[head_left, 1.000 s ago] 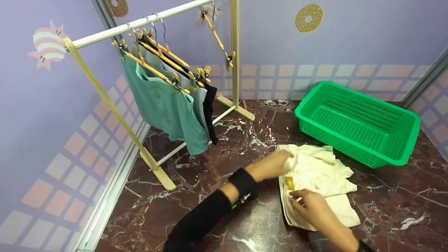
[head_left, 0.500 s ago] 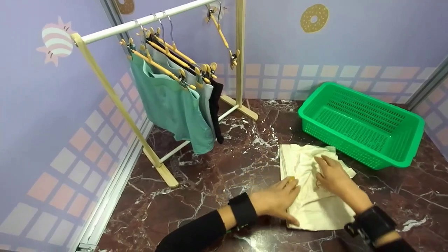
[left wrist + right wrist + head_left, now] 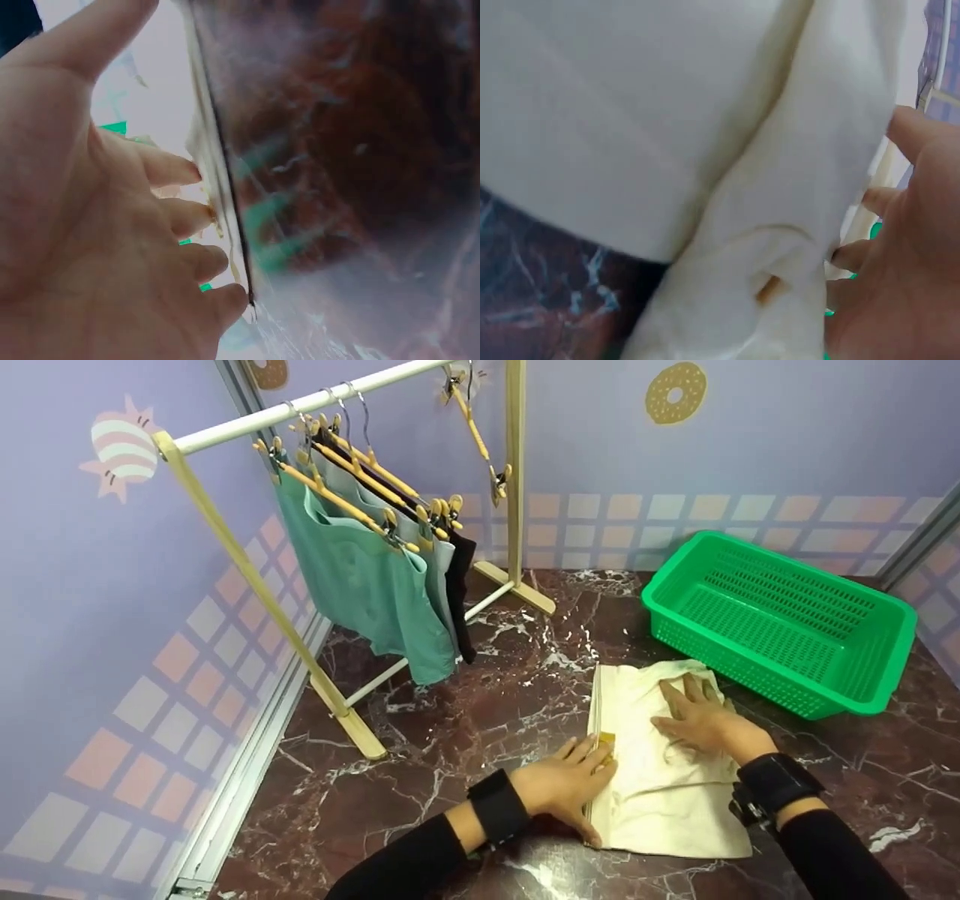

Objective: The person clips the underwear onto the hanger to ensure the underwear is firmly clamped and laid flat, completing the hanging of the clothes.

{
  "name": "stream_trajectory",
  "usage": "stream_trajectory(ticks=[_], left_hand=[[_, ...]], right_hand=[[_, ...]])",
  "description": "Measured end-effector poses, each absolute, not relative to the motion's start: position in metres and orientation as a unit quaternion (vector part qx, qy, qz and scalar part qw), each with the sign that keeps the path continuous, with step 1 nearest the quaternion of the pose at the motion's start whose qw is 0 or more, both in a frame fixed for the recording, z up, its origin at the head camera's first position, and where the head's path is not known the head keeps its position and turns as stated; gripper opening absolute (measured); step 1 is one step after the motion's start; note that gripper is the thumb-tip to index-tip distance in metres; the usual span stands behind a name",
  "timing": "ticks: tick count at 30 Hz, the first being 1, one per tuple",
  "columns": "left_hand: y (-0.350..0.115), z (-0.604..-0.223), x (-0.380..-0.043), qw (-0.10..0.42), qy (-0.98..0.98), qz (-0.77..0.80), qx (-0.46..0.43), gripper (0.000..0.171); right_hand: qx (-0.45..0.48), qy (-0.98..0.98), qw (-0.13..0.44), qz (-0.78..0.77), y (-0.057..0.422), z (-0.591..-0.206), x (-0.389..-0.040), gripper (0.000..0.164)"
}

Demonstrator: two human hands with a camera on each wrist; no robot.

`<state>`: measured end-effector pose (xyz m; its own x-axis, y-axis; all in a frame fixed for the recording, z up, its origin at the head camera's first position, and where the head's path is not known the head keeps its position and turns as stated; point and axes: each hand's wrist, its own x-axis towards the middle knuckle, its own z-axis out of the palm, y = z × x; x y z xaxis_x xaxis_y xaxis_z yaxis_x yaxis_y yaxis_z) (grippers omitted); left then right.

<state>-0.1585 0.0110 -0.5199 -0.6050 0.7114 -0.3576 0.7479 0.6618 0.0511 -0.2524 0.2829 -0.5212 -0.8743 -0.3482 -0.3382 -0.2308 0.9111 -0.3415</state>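
Observation:
A cream folded garment [image 3: 660,802] lies on the dark marbled surface, its layered edge along the left and its top wrinkled. My left hand [image 3: 566,784] rests at that left edge, fingers spread and straight, beside a small yellow patch [image 3: 606,741]. In the left wrist view the fingertips [image 3: 196,214] reach the stacked layers. My right hand [image 3: 697,716] lies spread on the upper right part of the garment, touching the cloth. The right wrist view shows loose folds of the cloth [image 3: 780,172] next to the palm.
A green perforated basket [image 3: 780,690] stands just behind the garment on the right. On the left, a clothes rack [image 3: 247,570] carries teal shorts [image 3: 367,592], grey and black garments on clip hangers, and one bare hanger [image 3: 471,424] farther along. Patterned walls enclose the back and left.
Both hands have gone from the garment's left side to lying flat, the right moving across to its upper right. The garment's loose right side now lies smoother and straighter.

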Motion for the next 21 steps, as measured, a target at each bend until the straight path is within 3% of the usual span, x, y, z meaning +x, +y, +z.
stream_trajectory(ticks=[3, 6, 9, 16, 21], left_hand=[[0.015, -0.52, -0.162, 0.182, 0.892, -0.032, 0.413, 0.125], [0.022, -0.521, -0.164, 0.187, 0.891, -0.029, 0.412, 0.126], [0.03, -0.521, -0.165, 0.19, 0.886, -0.051, 0.42, 0.129], [0.044, -0.525, -0.165, 0.19, 0.867, -0.103, 0.449, 0.132], [0.046, -0.527, -0.166, 0.215, 0.875, -0.073, 0.428, 0.128]], right_hand=[[-0.167, 0.967, 0.15, -0.119, 0.276, -0.519, -0.247, 0.071], [-0.201, 0.972, 0.053, -0.112, 0.262, -0.518, -0.243, 0.051], [-0.256, 0.958, 0.002, -0.126, 0.244, -0.517, -0.247, 0.047], [-0.317, 0.938, 0.115, -0.078, 0.212, -0.522, -0.265, 0.056], [-0.309, 0.933, 0.134, -0.123, 0.212, -0.526, -0.272, 0.058]])
